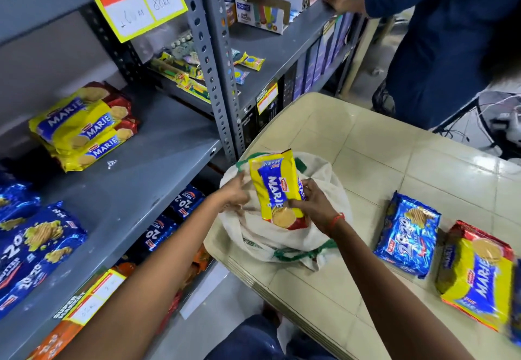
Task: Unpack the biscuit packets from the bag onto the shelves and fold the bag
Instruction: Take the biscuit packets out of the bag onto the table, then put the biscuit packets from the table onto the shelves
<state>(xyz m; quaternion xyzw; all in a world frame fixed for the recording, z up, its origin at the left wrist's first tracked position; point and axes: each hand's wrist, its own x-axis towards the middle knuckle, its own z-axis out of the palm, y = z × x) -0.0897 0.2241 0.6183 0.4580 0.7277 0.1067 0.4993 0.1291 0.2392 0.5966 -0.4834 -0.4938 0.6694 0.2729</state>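
Over the mouth of the bag (284, 235), at the near-left corner of the desk (366, 139), I have a Marie packet (277, 189) half lifted out. My right grip (313, 204) is closed on its right edge, fingers wrapped over the face near the lower, biscuit-printed end; my left grip (235, 193) lies partly open at the packet's left side, fingers on the bag's rim, and I cannot tell whether it touches the packet. The packet's long axis runs away from me, tilted a little left, with its top end clear of the cloth and its bottom end down among the folds. What the coming move turns on, I judge, is that the shelf (135, 167) lies to my left, and the Marie stack (84, 125) sits up and well apart from here, across bare grey shelf. My left arm is the nearer one to it, so the packet would either pass to that hand or cross my body in the right. Those stacked packets lie slanted across the shelf, so mine needs turning to match. A blue 20-20 packet (408, 232) and another Marie pack (476, 278) wait on the desk to my right.
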